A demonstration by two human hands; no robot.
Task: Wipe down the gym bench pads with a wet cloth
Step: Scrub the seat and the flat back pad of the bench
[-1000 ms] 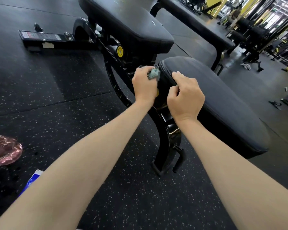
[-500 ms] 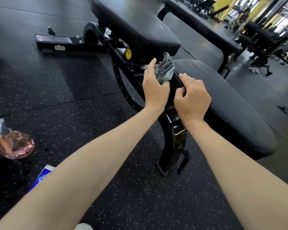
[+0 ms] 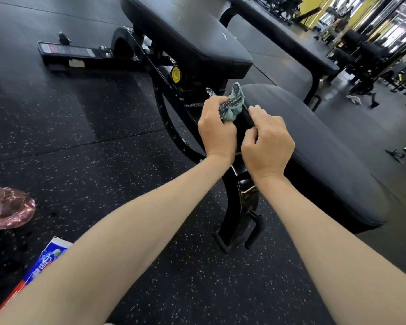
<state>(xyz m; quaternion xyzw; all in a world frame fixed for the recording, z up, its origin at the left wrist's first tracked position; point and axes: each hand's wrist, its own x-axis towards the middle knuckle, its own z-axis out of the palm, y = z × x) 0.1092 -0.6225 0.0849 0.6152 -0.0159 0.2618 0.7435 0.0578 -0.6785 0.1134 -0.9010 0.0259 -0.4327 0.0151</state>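
- Fingers [image 3: 212,103] of the left hand [image 3: 217,130] are curled tight round the cloth [image 3: 232,105] and hold it all bunched up.
- The cloth is green-blue with dark specks. It touches the narrow end of the seat pad [image 3: 314,141], in the gap between that pad and the back pad [image 3: 185,31].
- The right hand [image 3: 267,141] has its fingers [image 3: 256,111] curled too. They grip the edge of the seat pad, just beside the cloth.
- The two hands are near each other.
- The seat pad is dark grey and the back pad is black.
- A shiny black metal frame [image 3: 240,200] sits under the pads and stands on the floor [image 3: 103,160]. It has a round yellow knob [image 3: 175,74] on it.
- The floor is black with tiny light specks.
- A pink see-through thing [image 3: 14,207] lies on the floor far to the left. I cannot tell what it is.
- A blue and white packet [image 3: 48,256] lies on the floor by the left arm.
- Another long black bench [image 3: 279,34] stands behind.
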